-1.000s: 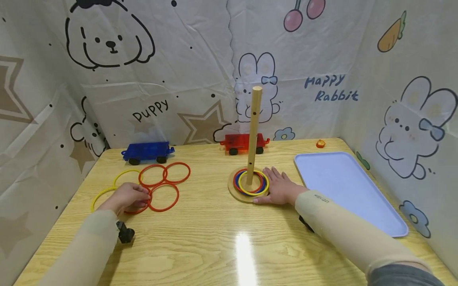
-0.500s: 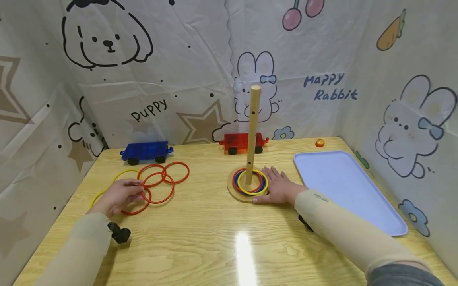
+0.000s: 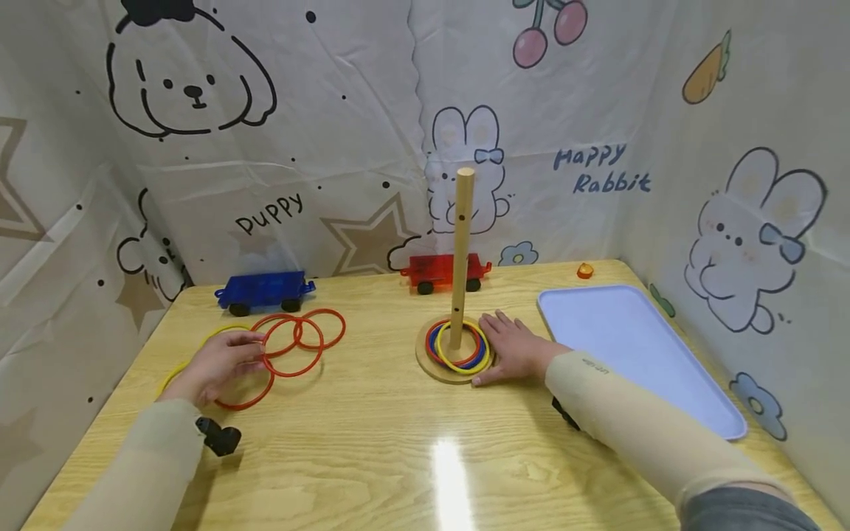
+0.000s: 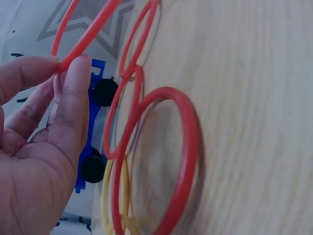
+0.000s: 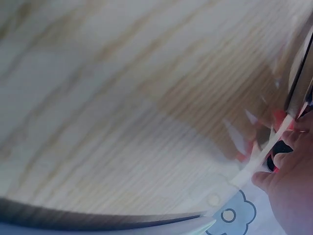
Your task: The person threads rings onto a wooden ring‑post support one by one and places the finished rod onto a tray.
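Finger and thumb of my left hand [image 3: 222,361] pinch a red ring [image 4: 93,32], which is tilted up over the table at the left. Below it another red ring [image 4: 190,156] lies on the table, with further red rings behind and yellow rings [image 4: 106,188] partly hidden by the hand. My right hand [image 3: 514,350] rests with fingers spread against the right side of a round wooden base [image 3: 422,365]. From this base rises an upright wooden peg [image 3: 462,251]. Red, blue and yellow rings lie around the peg's foot, the yellow ring [image 3: 454,367] on top.
At the back stand a blue toy wagon [image 3: 265,290] and a red toy wagon [image 3: 441,273], the red one partly behind the peg. A lilac tray [image 3: 598,332] lies at the right. Near the back edge is a small orange object [image 3: 584,271]. Printed cloth walls surround the table.
My left hand has lifted the red ring off the table and drawn it slightly left and up. The right hand stays at the base. The head view has shifted a little.
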### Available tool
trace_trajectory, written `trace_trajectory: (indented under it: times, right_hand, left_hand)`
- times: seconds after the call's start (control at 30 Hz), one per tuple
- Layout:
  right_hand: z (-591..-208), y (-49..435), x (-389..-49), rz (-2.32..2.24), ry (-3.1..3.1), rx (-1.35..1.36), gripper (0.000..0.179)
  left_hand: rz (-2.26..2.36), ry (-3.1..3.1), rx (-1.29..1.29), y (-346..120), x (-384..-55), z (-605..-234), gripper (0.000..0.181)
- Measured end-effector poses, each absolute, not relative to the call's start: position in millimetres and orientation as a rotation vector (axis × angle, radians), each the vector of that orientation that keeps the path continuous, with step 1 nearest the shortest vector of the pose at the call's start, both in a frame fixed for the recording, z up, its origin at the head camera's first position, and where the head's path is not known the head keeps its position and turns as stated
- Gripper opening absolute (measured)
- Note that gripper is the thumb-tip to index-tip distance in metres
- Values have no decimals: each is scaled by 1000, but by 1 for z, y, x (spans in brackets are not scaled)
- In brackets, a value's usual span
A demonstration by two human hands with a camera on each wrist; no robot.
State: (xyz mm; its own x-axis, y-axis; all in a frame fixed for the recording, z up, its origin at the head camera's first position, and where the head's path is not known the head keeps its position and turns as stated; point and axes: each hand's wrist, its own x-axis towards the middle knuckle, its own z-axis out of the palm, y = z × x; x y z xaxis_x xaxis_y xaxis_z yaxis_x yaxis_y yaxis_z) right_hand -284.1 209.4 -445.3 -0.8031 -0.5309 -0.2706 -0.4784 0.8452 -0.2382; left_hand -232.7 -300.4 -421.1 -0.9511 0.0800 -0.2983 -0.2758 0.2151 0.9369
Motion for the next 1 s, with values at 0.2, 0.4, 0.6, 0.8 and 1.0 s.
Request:
trace_trajectory:
  times: [0.2, 0.4, 0.6, 0.8, 1.0]
  right_hand:
    - [-445, 208, -281, -243, 2666, -752, 122]
    - [-446, 207, -281, -233, 2659, -751, 121]
    - [-446, 207, -282, -222, 2669, -741, 122]
    - [-449, 207, -283, -238, 2676, -705, 124]
    - [-449, 204, -283, -235, 2682, -707, 124]
  left_hand:
    - [1874, 2184, -181, -306, -233, -419, 39]
    - [1996, 2169, -127, -312, -237, -408, 16]
    - [2158, 2117, -72, -299, -251, -380, 20]
    - [2194, 2116, 45, -257, -273, -329, 15]
    - [2358, 1969, 187, -204, -283, -271, 15]
